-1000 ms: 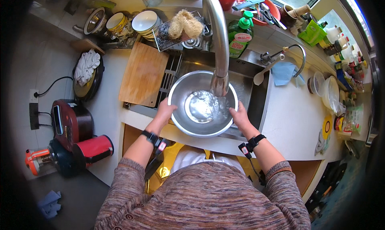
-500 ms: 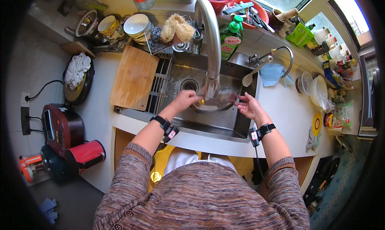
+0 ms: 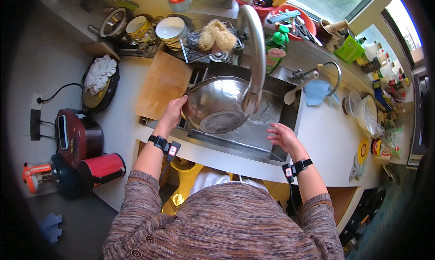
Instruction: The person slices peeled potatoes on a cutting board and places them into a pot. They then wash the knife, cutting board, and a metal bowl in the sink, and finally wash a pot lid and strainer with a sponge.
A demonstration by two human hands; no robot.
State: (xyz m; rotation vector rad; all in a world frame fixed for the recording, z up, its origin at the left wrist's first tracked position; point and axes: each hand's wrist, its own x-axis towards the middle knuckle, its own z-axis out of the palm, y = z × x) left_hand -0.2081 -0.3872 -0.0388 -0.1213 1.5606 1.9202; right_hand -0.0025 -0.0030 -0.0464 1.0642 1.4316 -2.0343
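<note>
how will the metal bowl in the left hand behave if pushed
The bowl is probably stiff, being shiny metal. Its smooth outside may be slippery. It could pivot or tip, as only the left hand holds its edge.

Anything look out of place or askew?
The crumpled blue cloth at lower left looks stray, off the white counter. The metal basin tilts, underside showing, in the left hand over the sink.

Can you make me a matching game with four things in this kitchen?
1. Round, shiny metal bowl
2. Rectangular light-wood cutting board
3. Long-handled white spoon
4. Bare right hand

A. Resting by the right edge of the steel sink
B. Open, holding nothing
C. At the sink's left side
D. Tilted, in the left hand

Pairs: 1-D, 2-C, 3-A, 4-B
</note>
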